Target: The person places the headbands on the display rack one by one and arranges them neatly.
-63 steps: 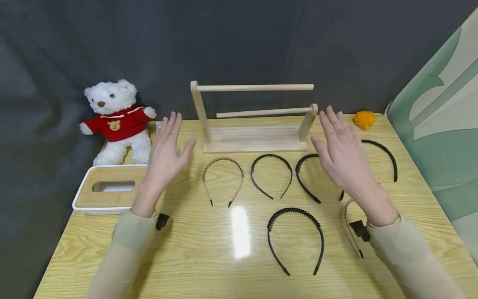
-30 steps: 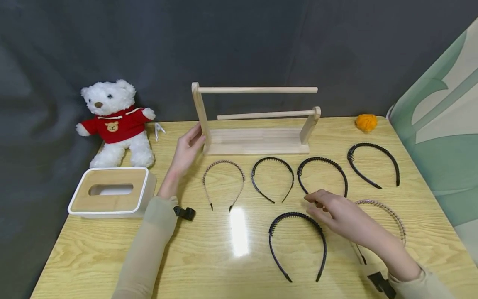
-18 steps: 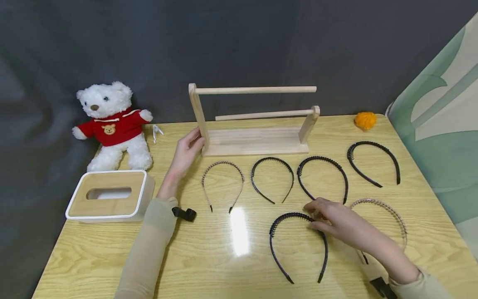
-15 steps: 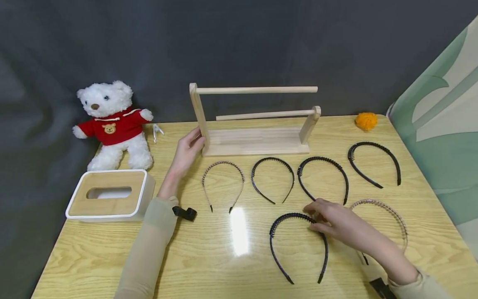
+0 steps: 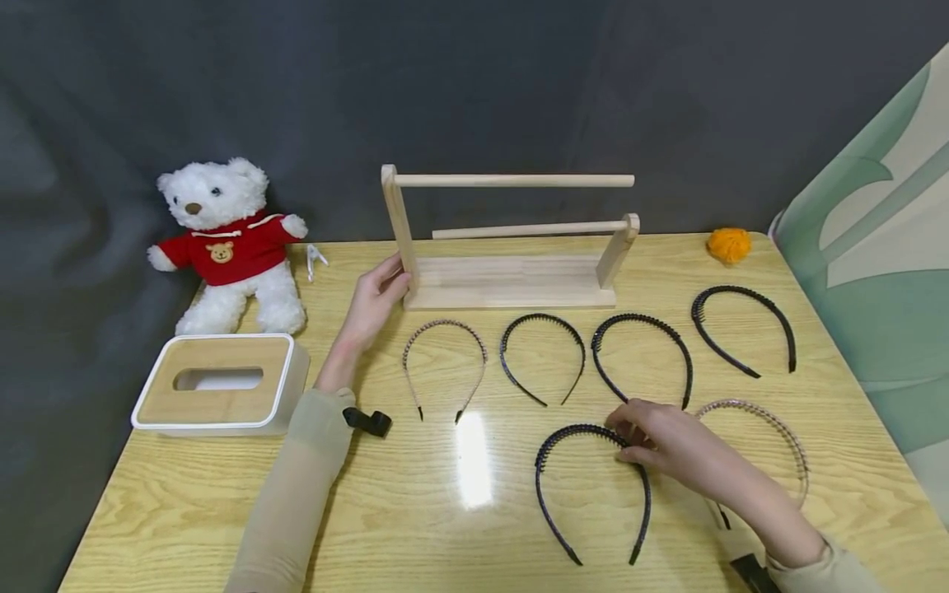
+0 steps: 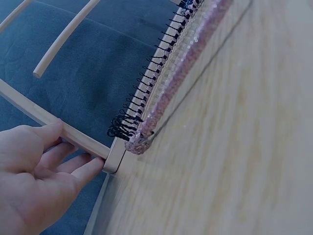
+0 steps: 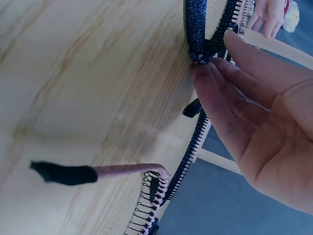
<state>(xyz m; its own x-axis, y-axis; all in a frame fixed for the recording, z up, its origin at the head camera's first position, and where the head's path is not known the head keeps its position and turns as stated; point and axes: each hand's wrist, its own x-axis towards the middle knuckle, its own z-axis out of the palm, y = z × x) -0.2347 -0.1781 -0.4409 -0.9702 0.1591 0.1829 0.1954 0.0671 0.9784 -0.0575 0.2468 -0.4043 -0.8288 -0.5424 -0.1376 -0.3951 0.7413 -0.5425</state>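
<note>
one dark headband [image 5: 578, 429] lies on the desk [image 5: 415, 519], ends toward us; our nearer right grip [image 5: 670, 442] pinches the arch's right shoulder, thumb inside, while our left grip [image 5: 371, 305] holds the wooden rack [image 5: 511, 282] beyond.

Rack [image 5: 511, 284]: bare pale wood, sanded smooth, matt. Surface [image 5: 415, 527]: wood-grain finish, glossy — throws back a hard light streak. Front dark headband [image 7: 197, 27]: glittery, rough-looking sparkle. Left pink headband [image 6: 188, 58]: same sort of sparkle. Tissue box [image 5: 296, 387]: smooth white, looks plastic; lid [image 5: 215, 408] wood-look. Bear [image 5: 211, 185]: fluffy plush, red cloth sweater [image 5: 237, 268]. Orange ball [image 5: 730, 245]: fuzzy, yarn-like. Backdrop [image 5: 482, 82]: dark matt cloth — soft folds at left.
</note>
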